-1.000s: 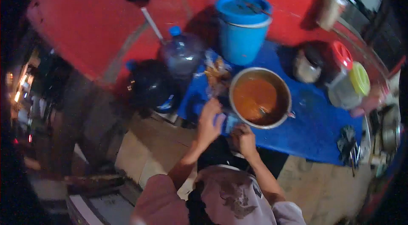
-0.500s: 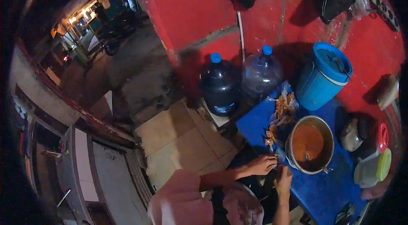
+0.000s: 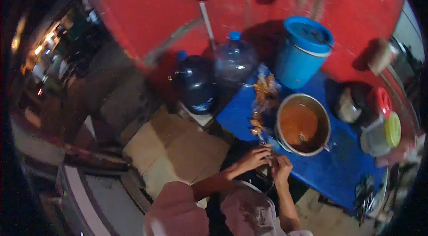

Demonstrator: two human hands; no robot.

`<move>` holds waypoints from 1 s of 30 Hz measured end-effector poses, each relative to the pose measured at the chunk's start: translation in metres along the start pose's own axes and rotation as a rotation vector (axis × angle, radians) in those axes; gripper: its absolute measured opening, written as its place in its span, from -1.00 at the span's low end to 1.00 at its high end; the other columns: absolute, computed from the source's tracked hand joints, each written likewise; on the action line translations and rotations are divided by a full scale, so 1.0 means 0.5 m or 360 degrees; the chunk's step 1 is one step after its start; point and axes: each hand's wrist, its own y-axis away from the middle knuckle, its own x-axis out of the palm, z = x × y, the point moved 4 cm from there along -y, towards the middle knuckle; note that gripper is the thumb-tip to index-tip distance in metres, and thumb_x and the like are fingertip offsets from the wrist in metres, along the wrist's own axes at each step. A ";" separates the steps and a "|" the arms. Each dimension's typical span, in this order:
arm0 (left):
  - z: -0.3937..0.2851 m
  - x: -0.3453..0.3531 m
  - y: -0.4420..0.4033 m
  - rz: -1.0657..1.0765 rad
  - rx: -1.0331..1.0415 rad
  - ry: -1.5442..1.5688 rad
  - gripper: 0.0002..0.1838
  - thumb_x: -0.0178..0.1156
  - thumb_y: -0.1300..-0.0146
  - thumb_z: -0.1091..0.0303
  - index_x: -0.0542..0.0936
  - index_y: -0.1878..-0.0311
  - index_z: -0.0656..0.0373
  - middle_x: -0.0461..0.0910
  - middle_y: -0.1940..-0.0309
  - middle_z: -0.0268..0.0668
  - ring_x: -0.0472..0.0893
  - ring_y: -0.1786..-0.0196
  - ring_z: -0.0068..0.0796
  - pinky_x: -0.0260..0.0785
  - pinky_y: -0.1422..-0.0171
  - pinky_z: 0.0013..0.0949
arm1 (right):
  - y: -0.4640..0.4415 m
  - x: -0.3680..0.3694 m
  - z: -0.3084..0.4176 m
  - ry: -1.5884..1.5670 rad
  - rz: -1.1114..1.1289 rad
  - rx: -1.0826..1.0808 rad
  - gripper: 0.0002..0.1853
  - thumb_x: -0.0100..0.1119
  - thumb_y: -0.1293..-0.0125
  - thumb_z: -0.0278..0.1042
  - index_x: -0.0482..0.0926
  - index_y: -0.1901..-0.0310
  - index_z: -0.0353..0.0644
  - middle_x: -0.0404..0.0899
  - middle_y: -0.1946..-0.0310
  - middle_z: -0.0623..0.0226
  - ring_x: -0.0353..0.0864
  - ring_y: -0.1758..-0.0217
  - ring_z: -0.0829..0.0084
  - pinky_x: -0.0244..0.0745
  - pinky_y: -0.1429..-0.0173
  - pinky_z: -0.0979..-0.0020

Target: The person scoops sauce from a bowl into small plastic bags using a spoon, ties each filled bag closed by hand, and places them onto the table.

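Observation:
My left hand and my right hand are close together at the near edge of the blue tabletop, fingers pinched. Whatever is between them is too small and blurred to make out. Just beyond my fingers stands a metal pot holding orange-red sauce with a dark utensil end dipped in it. Left of the pot, several small clear plastic bags of orange-brown food lie in a row.
A blue lidded bucket stands behind the pot. Two large water bottles are at the left by the red wall. To the right are a jar and a tub with a green lid.
The view has turned and shifted, so the table and pot appear farther left and higher. My hands stay together beside the pot, with my right hand turned and its fingers raised near the left.

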 end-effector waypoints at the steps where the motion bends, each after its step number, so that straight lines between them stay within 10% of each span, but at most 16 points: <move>1: -0.009 -0.007 -0.004 -0.0009 0.0142 -0.0238 -0.91 0.26 -0.12 0.40 0.62 0.31 0.17 0.60 0.03 -0.24 0.48 -0.22 -0.29 0.33 -0.20 -0.17 | 0.006 -0.003 -0.016 -0.0076 -0.0024 0.0164 -0.85 0.25 0.05 -0.65 0.64 0.39 -0.21 0.59 0.47 0.18 0.57 0.40 0.21 0.46 0.30 0.30; 7: 0.020 -0.007 -0.008 0.0053 0.0393 -0.0725 -0.82 0.29 -0.01 0.36 0.66 0.27 0.06 0.56 -0.07 -0.38 0.38 -0.32 -0.40 0.01 -0.39 0.02 | -0.004 -0.084 0.120 -0.0124 -0.0069 -0.0468 -0.97 0.27 -0.12 -0.51 0.62 0.43 -0.23 0.60 0.50 0.25 0.56 0.42 0.36 0.44 0.30 0.44; 11: 0.020 -0.004 -0.001 0.0088 0.0226 -0.0854 -0.73 0.31 0.02 0.32 0.65 0.17 0.05 0.51 -0.12 -0.31 0.30 -0.35 -0.28 -0.04 -0.36 0.07 | 0.032 -0.126 0.090 -0.1276 -0.0466 0.0340 -0.84 0.16 -0.29 -0.45 0.53 0.44 -0.26 0.53 0.61 0.46 0.42 0.58 0.71 0.31 0.49 0.61; 14: -0.066 -0.024 -0.011 -0.0029 0.0020 -0.0951 -0.65 0.32 -0.02 0.27 0.62 0.07 0.10 0.48 -0.12 -0.19 0.39 -0.22 -0.16 0.08 -0.28 0.00 | 0.025 -0.138 0.098 -0.0868 -0.0206 0.0422 -0.86 0.21 -0.27 -0.42 0.55 0.42 -0.29 0.56 0.60 0.41 0.46 0.58 0.68 0.34 0.49 0.59; 18: -0.116 -0.007 0.027 -0.0042 -0.0575 0.1433 -0.49 0.20 -0.27 0.22 0.39 -0.22 0.25 0.48 -0.12 -0.11 0.52 -0.06 -0.35 0.40 -0.04 -0.32 | 0.031 -0.112 0.097 -0.0497 -0.0087 0.0076 -0.86 0.29 -0.19 -0.41 0.59 0.36 -0.32 0.62 0.56 0.35 0.48 0.55 0.64 0.37 0.46 0.54; 22: -0.130 0.006 0.024 0.0217 -0.0907 0.0602 -0.91 0.27 -0.16 0.55 0.61 0.27 0.33 0.65 0.39 -0.29 0.58 0.36 -0.62 0.46 0.24 -0.52 | 0.043 -0.077 0.038 -0.0924 0.0077 0.0485 -0.82 0.41 -0.08 -0.40 0.60 0.36 -0.28 0.52 0.56 0.50 0.40 0.47 0.70 0.35 0.35 0.59; 30: -0.098 -0.045 -0.023 -0.0245 -0.0802 0.0283 -0.84 0.19 -0.29 0.39 0.58 0.38 0.27 0.51 0.65 -0.44 0.46 0.62 -0.70 0.29 0.54 -0.58 | 0.025 -0.159 0.041 -0.1259 0.0229 0.0915 -0.92 0.29 -0.19 -0.50 0.62 0.33 -0.33 0.58 0.55 0.40 0.51 0.56 0.65 0.36 0.51 0.60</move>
